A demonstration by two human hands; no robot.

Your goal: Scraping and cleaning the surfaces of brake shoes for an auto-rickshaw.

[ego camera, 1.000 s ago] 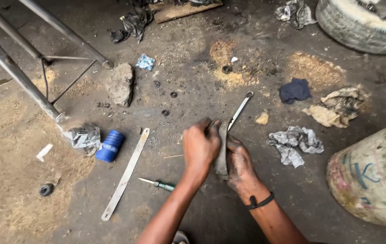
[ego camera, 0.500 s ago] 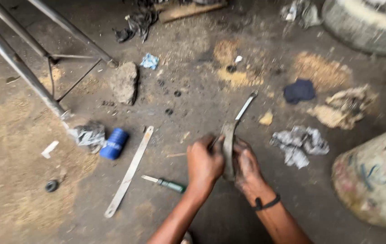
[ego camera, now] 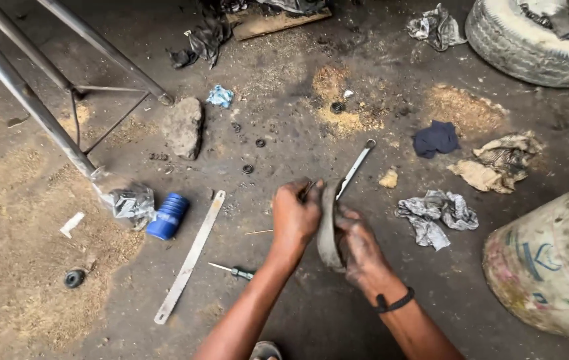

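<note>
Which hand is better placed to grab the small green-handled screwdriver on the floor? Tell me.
Left, probably: the left hand is nearer the small green-handled screwdriver; the right hand cradles the curved grey metal piece.
</note>
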